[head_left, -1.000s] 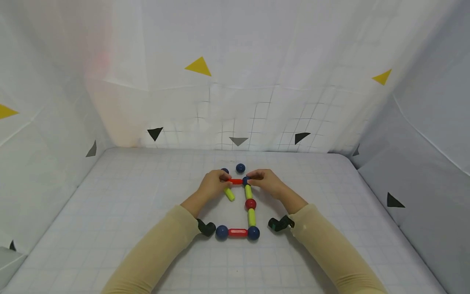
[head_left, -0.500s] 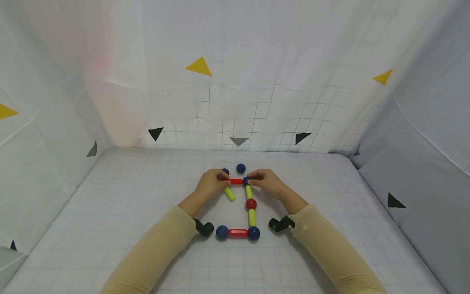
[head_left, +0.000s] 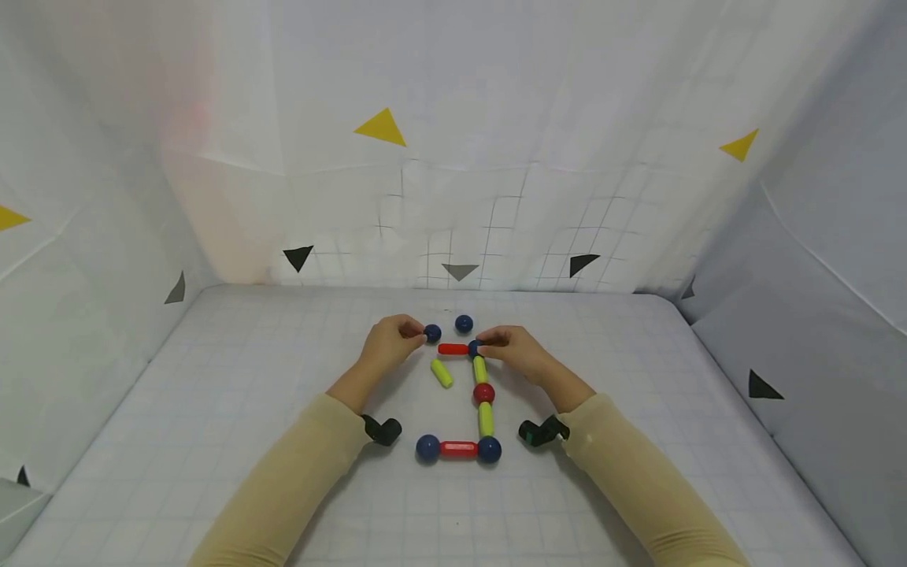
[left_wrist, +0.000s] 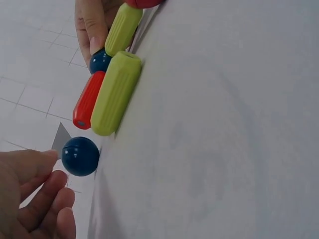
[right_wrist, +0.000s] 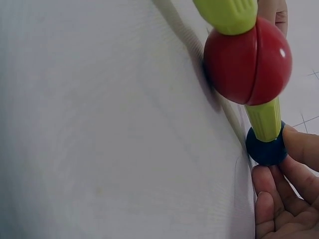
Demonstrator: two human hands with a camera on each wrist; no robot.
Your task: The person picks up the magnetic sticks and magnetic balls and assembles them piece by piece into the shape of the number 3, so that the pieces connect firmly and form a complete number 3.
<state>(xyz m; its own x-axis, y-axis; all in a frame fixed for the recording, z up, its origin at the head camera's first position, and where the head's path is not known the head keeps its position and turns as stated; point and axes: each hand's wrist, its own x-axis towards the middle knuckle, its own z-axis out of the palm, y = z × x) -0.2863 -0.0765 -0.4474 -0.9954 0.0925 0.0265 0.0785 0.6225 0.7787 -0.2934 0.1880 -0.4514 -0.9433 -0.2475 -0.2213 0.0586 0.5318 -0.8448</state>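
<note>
My right hand pinches a blue ball between thumb and fingers. A red magnetic rod points left from that ball, its other end free. Toward me, a yellow-green rod joins the ball to a red ball. My left hand is at the left side of a loose blue ball, thumb and fingertips right at its edge with the fingers loosely bent. Between the hands, a loose yellow-green rod lies slanted on the table.
Another loose blue ball sits just beyond the hands. Nearer me, the chain continues through a yellow-green rod, a blue corner ball, a red rod and a blue end ball. White sheeting stands behind the table.
My left hand has let go of the red rod's left end and moved left and away from me to the loose blue ball. The right hand has stayed in place.
</note>
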